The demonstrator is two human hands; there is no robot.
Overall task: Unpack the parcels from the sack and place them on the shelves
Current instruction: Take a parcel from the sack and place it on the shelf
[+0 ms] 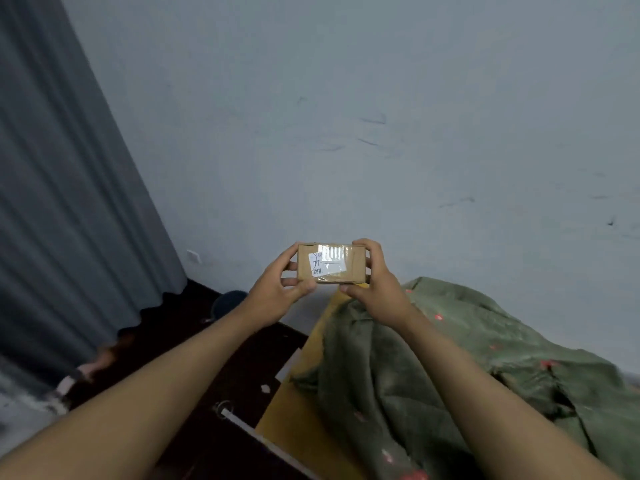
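A small brown cardboard parcel (349,268) with a white label and clear tape is held up in front of me, its labelled face toward the camera. My left hand (277,292) grips its left end, thumb beneath and fingers curled round the side. My right hand (375,289) grips its right end in the same way. Below and to the right lies the green sack (450,368) with red print, crumpled on a yellow-brown table (294,420). No shelves are in view.
A pale blue-grey wall (346,116) fills the background. A grey curtain (69,202) hangs at the left. The floor (207,368) is dark, with a dark round object (230,301) near the wall and small scraps of paper on it.
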